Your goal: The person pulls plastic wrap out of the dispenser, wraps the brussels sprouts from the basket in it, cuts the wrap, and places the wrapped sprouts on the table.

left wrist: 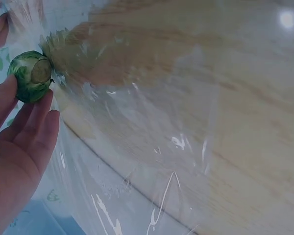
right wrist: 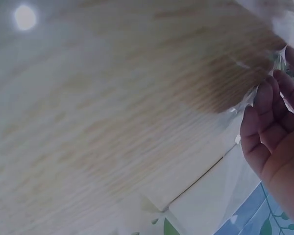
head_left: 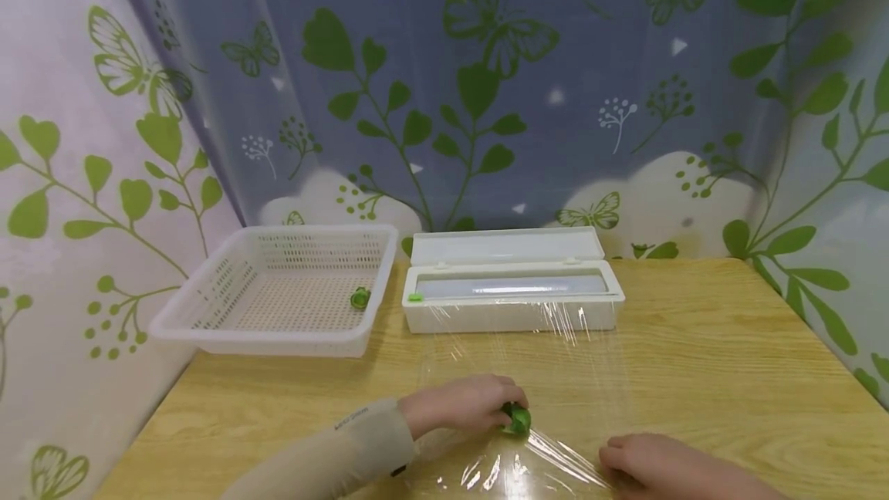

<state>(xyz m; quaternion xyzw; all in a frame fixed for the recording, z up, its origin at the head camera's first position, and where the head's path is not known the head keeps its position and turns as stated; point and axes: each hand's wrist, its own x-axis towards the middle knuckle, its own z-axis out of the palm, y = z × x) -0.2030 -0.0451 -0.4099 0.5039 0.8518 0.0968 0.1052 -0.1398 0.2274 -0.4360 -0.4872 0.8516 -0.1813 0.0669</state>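
Observation:
My left hand (head_left: 472, 405) pinches a small round green Brussels sprout (head_left: 516, 420) between thumb and fingers. Its pale cut stem end shows in the left wrist view, where the sprout (left wrist: 32, 76) sits against clear plastic wrap (left wrist: 137, 132). That sheet of wrap (head_left: 590, 376) runs from the white wrap dispenser box (head_left: 514, 320) toward me over the table. Lower right, my right hand (head_left: 653, 463) grips the wrap with curled fingers, and taut creases stretch from there to the sprout. In the right wrist view the fingertips of this hand (right wrist: 277, 132) close on the film.
A white perforated plastic basket (head_left: 271, 347) stands at the back left with another Brussels sprout (head_left: 359, 298) inside. The dispenser's lid (head_left: 507, 247) is raised, showing the roll (head_left: 510, 286). A patterned curtain (head_left: 417, 60) hangs behind the wood-grain table (head_left: 715, 361).

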